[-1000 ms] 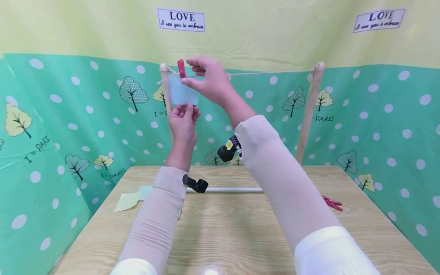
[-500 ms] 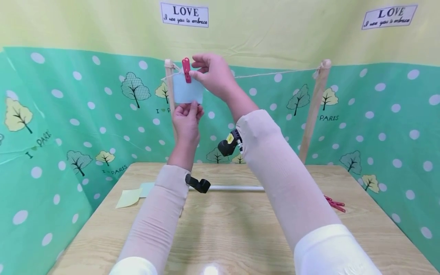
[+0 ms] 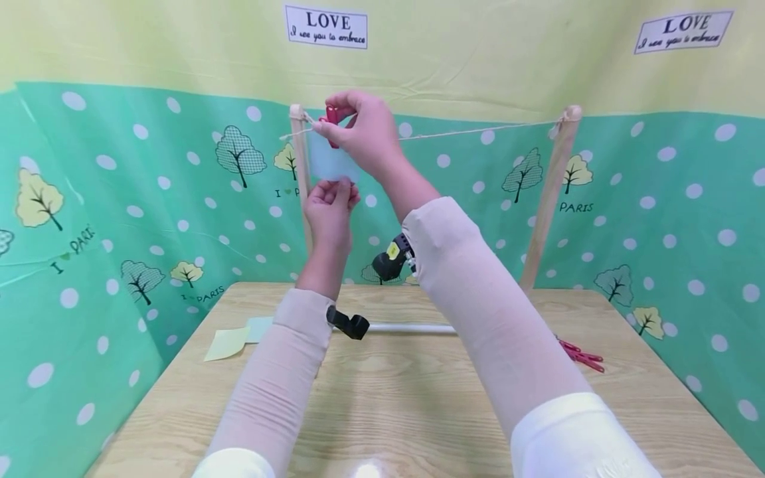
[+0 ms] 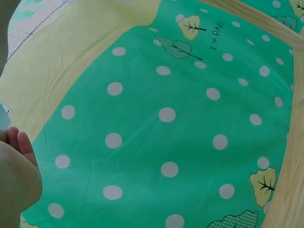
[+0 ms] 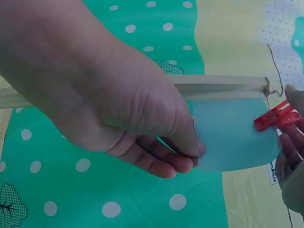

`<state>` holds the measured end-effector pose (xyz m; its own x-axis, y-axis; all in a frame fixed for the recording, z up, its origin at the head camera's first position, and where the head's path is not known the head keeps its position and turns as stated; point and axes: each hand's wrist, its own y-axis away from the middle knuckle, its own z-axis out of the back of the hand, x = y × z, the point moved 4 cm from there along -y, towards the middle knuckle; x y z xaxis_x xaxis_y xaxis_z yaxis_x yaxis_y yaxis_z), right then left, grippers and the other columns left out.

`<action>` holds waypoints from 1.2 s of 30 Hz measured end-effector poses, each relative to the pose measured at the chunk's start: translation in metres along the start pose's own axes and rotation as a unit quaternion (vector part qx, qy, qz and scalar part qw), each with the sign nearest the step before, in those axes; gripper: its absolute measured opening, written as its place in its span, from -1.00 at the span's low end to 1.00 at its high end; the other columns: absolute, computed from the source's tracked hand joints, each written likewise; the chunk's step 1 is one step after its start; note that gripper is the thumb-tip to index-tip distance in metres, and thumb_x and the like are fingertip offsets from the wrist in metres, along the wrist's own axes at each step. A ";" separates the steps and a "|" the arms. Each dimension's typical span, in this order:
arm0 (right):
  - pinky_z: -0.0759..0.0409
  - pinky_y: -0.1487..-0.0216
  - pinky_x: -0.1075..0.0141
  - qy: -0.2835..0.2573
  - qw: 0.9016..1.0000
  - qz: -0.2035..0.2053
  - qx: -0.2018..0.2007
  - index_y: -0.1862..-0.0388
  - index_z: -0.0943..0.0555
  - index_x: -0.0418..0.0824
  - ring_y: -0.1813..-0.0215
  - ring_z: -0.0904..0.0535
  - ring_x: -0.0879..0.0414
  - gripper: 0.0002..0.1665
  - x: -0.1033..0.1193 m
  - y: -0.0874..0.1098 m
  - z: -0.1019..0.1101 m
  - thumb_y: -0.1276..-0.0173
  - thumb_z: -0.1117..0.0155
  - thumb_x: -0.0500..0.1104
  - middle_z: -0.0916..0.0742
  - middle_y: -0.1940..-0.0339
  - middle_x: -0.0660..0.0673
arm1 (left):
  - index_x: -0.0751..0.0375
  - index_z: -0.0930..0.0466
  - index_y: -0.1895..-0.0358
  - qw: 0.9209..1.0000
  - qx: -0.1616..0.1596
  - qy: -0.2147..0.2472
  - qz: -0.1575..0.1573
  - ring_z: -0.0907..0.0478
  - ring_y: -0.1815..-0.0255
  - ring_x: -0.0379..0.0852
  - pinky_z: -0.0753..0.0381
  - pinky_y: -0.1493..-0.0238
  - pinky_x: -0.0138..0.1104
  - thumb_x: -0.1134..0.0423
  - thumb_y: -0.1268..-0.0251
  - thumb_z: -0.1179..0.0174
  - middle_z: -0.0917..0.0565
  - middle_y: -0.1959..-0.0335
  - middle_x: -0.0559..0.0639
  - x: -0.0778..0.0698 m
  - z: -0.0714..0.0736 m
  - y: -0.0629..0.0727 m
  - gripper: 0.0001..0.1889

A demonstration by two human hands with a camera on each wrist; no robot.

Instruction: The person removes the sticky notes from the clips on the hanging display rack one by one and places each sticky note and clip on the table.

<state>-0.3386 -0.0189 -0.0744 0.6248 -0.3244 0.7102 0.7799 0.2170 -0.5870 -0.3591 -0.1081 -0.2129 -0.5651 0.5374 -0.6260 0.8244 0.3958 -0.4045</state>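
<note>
A light blue paper square [image 5: 228,133] hangs upright by the left end of a string [image 3: 466,133]. My left hand [image 3: 330,206] pinches its bottom edge between thumb and fingers, as the right wrist view also shows. At the paper's top edge, a red clothespin [image 5: 271,117] overlaps both paper and string. My right hand [image 3: 366,133] grips the clothespin's handles between thumb and fingers, partly covering it in the head view. In the left wrist view, only part of my left hand [image 4: 19,180] shows at the left edge, and the paper is out of sight.
Two wooden posts, left [image 3: 300,139] and right [image 3: 546,199], carry the string. A yellow paper [image 3: 227,344] and another blue paper [image 3: 258,328] lie at the table's left. Several red clothespins [image 3: 582,355] lie at the right. A white rod [image 3: 412,328] crosses the table's back.
My right thumb and fingers have moved left onto the clothespin, which they stood beside half a second ago. My left hand keeps pinching the paper's bottom edge.
</note>
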 end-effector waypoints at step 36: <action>-0.63 0.27 0.38 -0.280 0.945 0.126 -0.117 0.39 -0.70 -0.37 0.36 -0.63 0.06 -0.93 -0.020 0.014 0.051 -0.15 -0.45 -0.42 -0.74 0.44 -0.12 | 0.41 -0.61 0.21 0.998 0.003 -0.055 -0.012 -0.64 0.34 -0.10 -0.69 0.04 -0.22 0.39 -0.24 -0.32 -0.65 0.36 0.12 0.002 0.005 0.011 -0.86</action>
<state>-0.3382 0.0373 -0.0772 0.7622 0.2615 0.5922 0.6153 -0.0087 -0.7882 -0.3512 -0.1063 -0.2222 -0.5779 0.4420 -0.6860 0.8113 0.4022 -0.4243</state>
